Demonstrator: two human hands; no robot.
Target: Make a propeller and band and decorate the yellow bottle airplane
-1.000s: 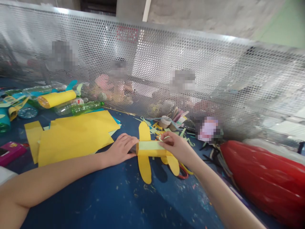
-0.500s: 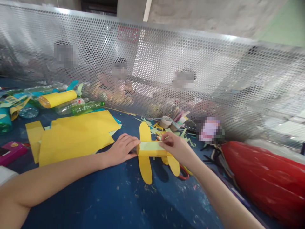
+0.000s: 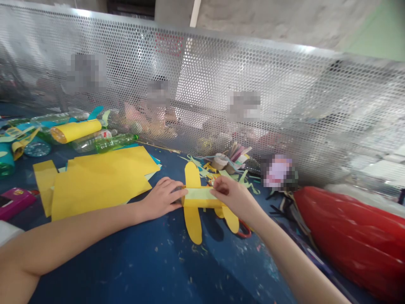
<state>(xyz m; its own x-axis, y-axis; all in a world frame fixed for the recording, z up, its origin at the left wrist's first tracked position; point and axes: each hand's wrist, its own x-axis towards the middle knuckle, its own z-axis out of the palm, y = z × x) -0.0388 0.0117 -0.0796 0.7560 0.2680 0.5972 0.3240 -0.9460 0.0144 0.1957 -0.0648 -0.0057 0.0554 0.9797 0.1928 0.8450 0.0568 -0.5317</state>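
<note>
Left hand (image 3: 164, 196) half-curled round the nose of the yellow paper plane (image 3: 202, 203), mid-table (image 3: 142, 261), short of the far edge; probably bracing it. Right hand (image 3: 232, 194) pinches the pale green strip (image 3: 198, 194) on top, likely for tautness, hiding the strip's end. Red loop handle (image 3: 245, 229) mostly covered; table's near edge out of frame.
</note>
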